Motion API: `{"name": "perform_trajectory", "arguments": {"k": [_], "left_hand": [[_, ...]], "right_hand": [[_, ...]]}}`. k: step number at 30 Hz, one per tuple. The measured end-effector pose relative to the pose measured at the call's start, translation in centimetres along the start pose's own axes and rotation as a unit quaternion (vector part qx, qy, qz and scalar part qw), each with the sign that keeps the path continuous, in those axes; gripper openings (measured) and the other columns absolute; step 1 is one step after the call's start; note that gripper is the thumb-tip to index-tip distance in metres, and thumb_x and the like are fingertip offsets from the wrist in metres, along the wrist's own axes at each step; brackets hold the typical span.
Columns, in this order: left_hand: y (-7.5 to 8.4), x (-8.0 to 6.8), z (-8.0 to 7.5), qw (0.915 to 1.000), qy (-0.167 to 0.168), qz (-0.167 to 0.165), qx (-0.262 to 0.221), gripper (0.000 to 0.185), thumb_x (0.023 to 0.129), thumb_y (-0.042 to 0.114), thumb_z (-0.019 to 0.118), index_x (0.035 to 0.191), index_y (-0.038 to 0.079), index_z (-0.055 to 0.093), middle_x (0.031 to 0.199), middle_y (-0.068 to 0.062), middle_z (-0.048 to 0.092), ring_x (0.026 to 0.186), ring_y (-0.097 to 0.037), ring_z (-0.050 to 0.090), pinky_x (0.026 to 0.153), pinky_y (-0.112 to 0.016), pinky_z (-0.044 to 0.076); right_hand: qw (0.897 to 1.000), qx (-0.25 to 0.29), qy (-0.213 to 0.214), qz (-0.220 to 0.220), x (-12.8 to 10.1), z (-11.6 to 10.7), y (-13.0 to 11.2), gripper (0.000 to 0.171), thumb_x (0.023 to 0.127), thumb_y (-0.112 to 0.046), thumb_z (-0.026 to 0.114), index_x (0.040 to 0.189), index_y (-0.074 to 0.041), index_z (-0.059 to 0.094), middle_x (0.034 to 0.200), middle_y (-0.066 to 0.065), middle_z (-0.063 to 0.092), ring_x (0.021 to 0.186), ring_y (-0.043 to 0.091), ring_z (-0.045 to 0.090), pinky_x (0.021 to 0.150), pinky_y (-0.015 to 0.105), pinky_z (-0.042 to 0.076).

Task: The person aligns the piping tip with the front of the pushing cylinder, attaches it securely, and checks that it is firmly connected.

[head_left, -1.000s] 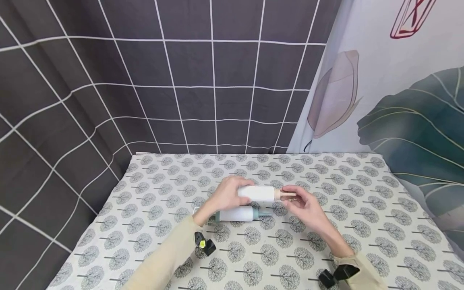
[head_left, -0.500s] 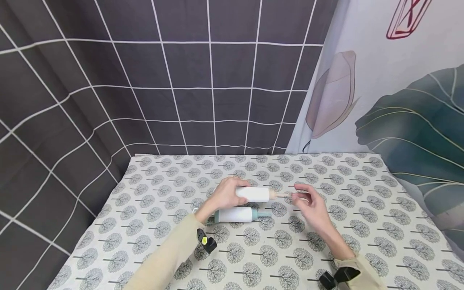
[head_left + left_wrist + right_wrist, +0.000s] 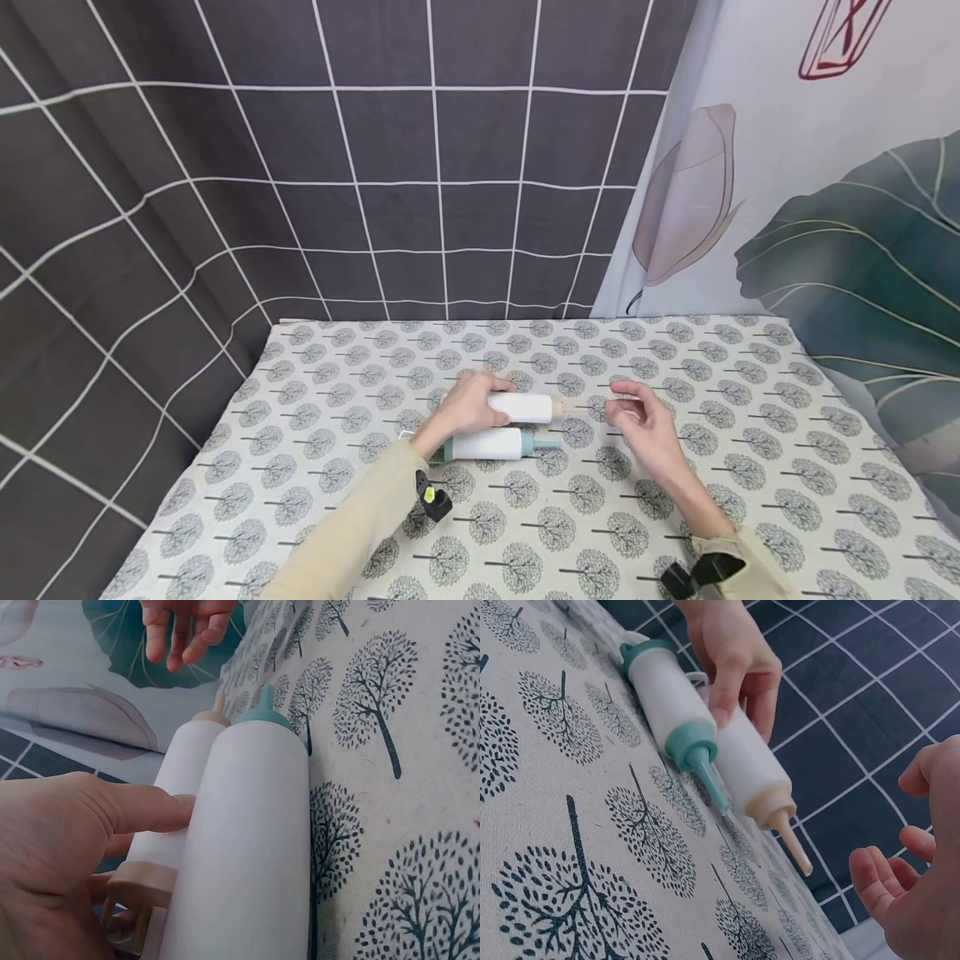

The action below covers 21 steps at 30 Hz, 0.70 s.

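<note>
My left hand (image 3: 468, 402) grips a white squeeze bottle with a beige nozzle cap (image 3: 527, 408) by its base end, thumb across the near side. The bottle lies sideways, nozzle pointing right. Just in front of it and parallel, a second white squeeze bottle with a green nozzle cap (image 3: 487, 444) lies on the cloth. In the left wrist view a beige base ring (image 3: 142, 883) shows beside the palm. To the right, past the beige nozzle (image 3: 791, 844), my right hand (image 3: 647, 421) holds nothing, its fingers loosely bent and apart from the tip.
A tree-print cloth (image 3: 555, 529) covers the table. Behind stands a dark curtain with a white grid (image 3: 390, 133); a pale leaf-print curtain (image 3: 787, 208) hangs at the right. Small black cameras (image 3: 432, 498) are strapped to both wrists.
The right hand has let go of the beige nozzle and drawn slightly right. The left hand has brought that bottle left and down, close behind the green-capped one, which stays in place.
</note>
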<state>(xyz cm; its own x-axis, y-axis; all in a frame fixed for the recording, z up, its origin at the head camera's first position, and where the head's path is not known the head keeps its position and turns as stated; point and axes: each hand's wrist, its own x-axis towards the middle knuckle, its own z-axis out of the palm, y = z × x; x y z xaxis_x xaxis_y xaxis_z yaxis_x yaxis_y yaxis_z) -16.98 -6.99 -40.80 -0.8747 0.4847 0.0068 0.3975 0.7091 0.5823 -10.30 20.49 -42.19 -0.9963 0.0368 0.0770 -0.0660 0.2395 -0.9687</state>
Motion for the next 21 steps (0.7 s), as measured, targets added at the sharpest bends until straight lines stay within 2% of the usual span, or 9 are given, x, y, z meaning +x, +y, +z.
{"name": "perform_trajectory", "arguments": {"k": [8,14,21], "left_hand": [[-0.22,0.24,0.61,0.9998,-0.009,-0.014,0.015,0.048,0.075,0.013,0.085,0.121,0.01,0.072,0.115,-0.007,0.07,0.098,-0.023,0.056,0.087,-0.042,0.045],[-0.51,0.47,0.7,0.9997,-0.012,-0.018,0.008,0.049,0.076,0.012,0.085,0.123,0.009,0.071,0.12,-0.009,0.069,0.102,-0.025,0.058,0.09,-0.044,0.045],[-0.59,0.57,0.57,0.9996,-0.017,-0.024,0.004,0.049,0.076,0.013,0.085,0.123,0.01,0.071,0.122,-0.01,0.068,0.103,-0.026,0.058,0.09,-0.044,0.045]], "right_hand": [[1.0,0.0,0.0,0.011,0.03,0.1,-0.06,0.042,0.096,-0.007,0.059,0.136,0.002,0.047,0.119,0.026,0.058,0.104,0.027,0.061,0.086,0.021,0.048],[1.0,0.003,-0.002,0.005,0.05,0.15,0.13,0.042,0.097,-0.007,0.059,0.135,0.004,0.047,0.12,0.028,0.057,0.105,0.026,0.061,0.087,0.02,0.048],[1.0,0.01,-0.005,-0.004,0.03,0.21,0.22,0.042,0.096,-0.005,0.058,0.135,0.005,0.046,0.122,0.029,0.055,0.103,0.02,0.06,0.087,0.02,0.048]]}}
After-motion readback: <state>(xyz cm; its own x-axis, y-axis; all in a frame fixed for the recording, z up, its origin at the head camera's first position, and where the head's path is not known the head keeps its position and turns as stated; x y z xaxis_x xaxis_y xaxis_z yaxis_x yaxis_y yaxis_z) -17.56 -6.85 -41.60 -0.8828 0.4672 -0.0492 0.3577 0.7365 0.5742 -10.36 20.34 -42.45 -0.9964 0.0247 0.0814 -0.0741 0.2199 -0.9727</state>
